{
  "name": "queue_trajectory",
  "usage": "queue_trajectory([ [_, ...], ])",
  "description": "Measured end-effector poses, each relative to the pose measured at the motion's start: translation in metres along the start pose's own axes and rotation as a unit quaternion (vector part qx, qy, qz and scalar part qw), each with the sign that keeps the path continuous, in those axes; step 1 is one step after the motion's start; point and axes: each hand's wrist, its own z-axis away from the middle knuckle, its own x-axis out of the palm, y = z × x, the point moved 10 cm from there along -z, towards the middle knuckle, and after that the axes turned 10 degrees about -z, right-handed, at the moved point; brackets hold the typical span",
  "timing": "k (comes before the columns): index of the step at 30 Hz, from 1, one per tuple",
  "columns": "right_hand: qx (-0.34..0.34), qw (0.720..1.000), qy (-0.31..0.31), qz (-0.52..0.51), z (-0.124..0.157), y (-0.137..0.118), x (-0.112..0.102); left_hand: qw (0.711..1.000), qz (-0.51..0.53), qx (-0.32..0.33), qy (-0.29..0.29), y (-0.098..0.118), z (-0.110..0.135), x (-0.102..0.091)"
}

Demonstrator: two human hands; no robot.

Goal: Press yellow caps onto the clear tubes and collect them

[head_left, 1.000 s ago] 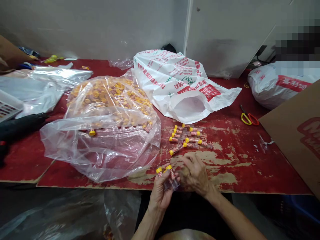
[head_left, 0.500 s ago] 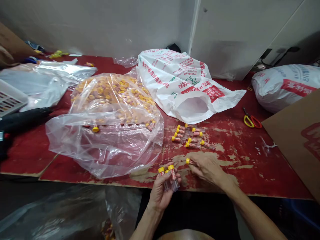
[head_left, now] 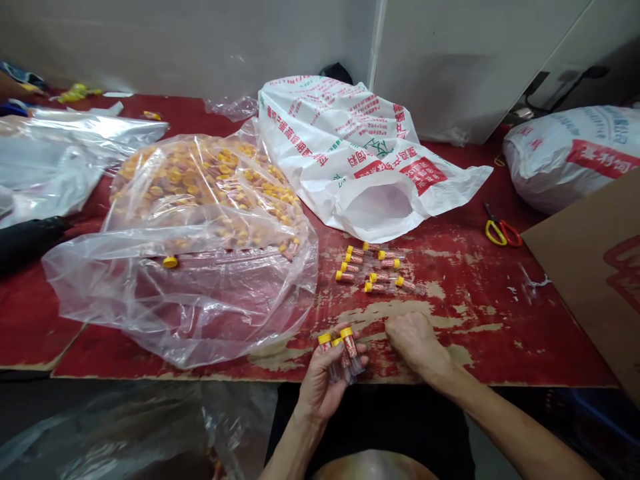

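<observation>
While the left hand [head_left: 320, 390] is curled around a few yellow-capped tubes [head_left: 351, 351] at the lower centre of the frame, we see three caps side by side above its thumb, with the clear ends slanting down across the fingers towards the lower right. That grip is closed on the tubes, thumb over the front and fingertips showing on the far side. Just to the right of it, apart from the held tubes, we find the right hand [head_left: 416, 341] low over the table [head_left: 530, 353], back upward; its fingers fold under out of our sight, so we cannot tell how tightly they close or whether anything sits within them. Beyond both hands, right of the frame's centre, a loose group of similar tubes [head_left: 390, 264] lies flat on the worn red surface, most with caps pointing left, none touching either hand that we can see. To the left we have a large clear bag [head_left: 200, 320], with many yellow caps crowded in its upper part. A printed white sack [head_left: 320, 133] lies at the upper centre, its mouth towards us, and at the right we see scissors [head_left: 496, 233] beside a cardboard box [head_left: 575, 253].
</observation>
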Motion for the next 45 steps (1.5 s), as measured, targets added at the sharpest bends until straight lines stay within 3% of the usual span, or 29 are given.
queue_trajectory([
  [5,0.012,1.0,-0.007,0.007,0.007,0.021,-0.01,1.0,-0.012,0.006,-0.002,0.0,-0.001,0.004],
  [8,0.009,0.994,0.084,-0.07,0.02,0.017,-0.026,1.0,-0.007,0.012,0.001,-0.002,0.002,0.004],
  [11,-0.041,0.944,0.226,-0.237,0.043,-0.017,-0.043,0.999,0.031,0.027,-0.007,-0.004,0.002,0.008],
  [13,-0.093,0.91,0.281,-0.29,0.056,-0.05,-0.046,0.997,0.067,0.044,-0.014,-0.003,0.002,0.009],
  [15,-0.141,0.899,0.31,-0.275,0.065,-0.077,-0.048,0.994,0.09,0.052,-0.011,-0.003,0.0,0.006],
  [17,-0.185,0.899,0.306,-0.253,0.065,-0.089,-0.049,0.995,0.09,0.049,-0.003,-0.003,0.0,0.001],
  [20,-0.179,0.903,0.308,-0.239,0.049,-0.061,-0.053,0.997,0.059,0.042,0.002,-0.001,0.001,-0.005],
  [23,-0.072,0.931,0.337,-0.117,0.02,-0.014,-0.057,0.999,0.035,0.038,0.003,0.0,0.003,-0.007],
  [25,-0.027,0.948,0.317,-0.023,-0.001,0.001,-0.053,0.999,0.035,0.033,0.004,0.0,0.004,-0.008],
  [28,-0.022,0.954,0.298,0.038,-0.017,0.003,-0.046,0.999,0.041,0.026,0.006,-0.001,0.004,-0.008],
  [31,-0.065,0.962,0.265,0.026,-0.014,-0.004,-0.041,0.999,0.044,0.028,0.009,0.0,0.004,-0.009],
  [34,-0.104,0.979,0.172,-0.032,0.0,-0.003,-0.035,0.999,0.043,0.028,0.006,0.001,0.004,-0.008],
  [36,-0.092,0.988,0.112,-0.043,0.009,0.002,-0.036,0.999,0.039,0.025,0.001,0.0,0.003,-0.007],
  [40,-0.018,0.999,0.031,0.03,0.013,0.01,-0.035,0.999,0.029,0.019,0.01,0.0,0.003,-0.006],
  [45,0.003,0.999,0.021,0.024,0.003,-0.006,-0.019,0.999,0.026,0.01,0.021,0.0,0.002,-0.005],
])
